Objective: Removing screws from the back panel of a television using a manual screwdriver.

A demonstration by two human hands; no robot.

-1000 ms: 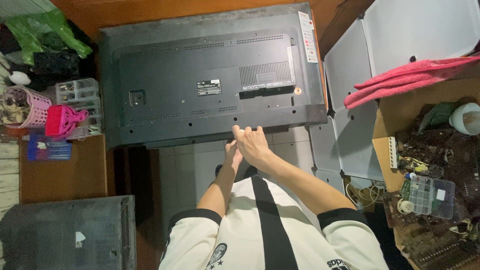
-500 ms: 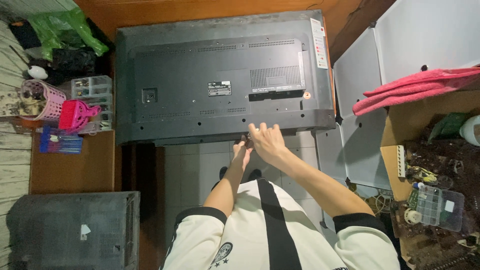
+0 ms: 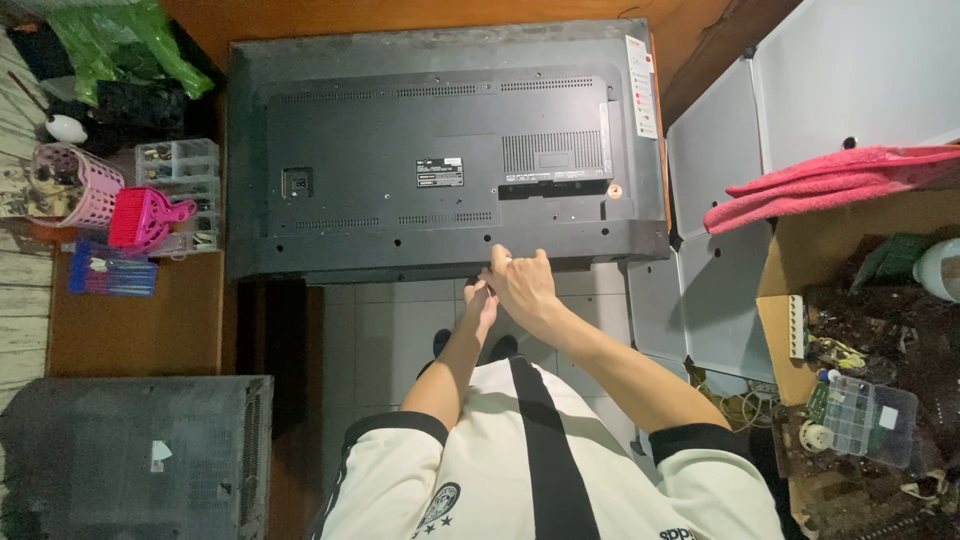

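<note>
A large flat television (image 3: 440,150) lies face down with its dark grey back panel up on a wooden table (image 3: 130,330). Both my hands are together at the middle of its near edge. My right hand (image 3: 522,282) rests its fingers on that edge, curled over it. My left hand (image 3: 479,298) sits just below and left of it, fingers closed, touching the underside of the edge. Whether either hand holds a small tool or screw is hidden.
A pink basket (image 3: 75,185), a pink brush (image 3: 145,215), clear small-parts drawers (image 3: 182,170) and a green bag (image 3: 120,40) sit left. A dark grey box (image 3: 130,455) stands at lower left. White panels (image 3: 790,120), a red cloth (image 3: 830,180) and a cardboard box of circuit boards (image 3: 870,330) fill the right.
The view has shifted so the television sits further right and lower in frame. My hands stay together at the television's near edge, with little change in their pose.
</note>
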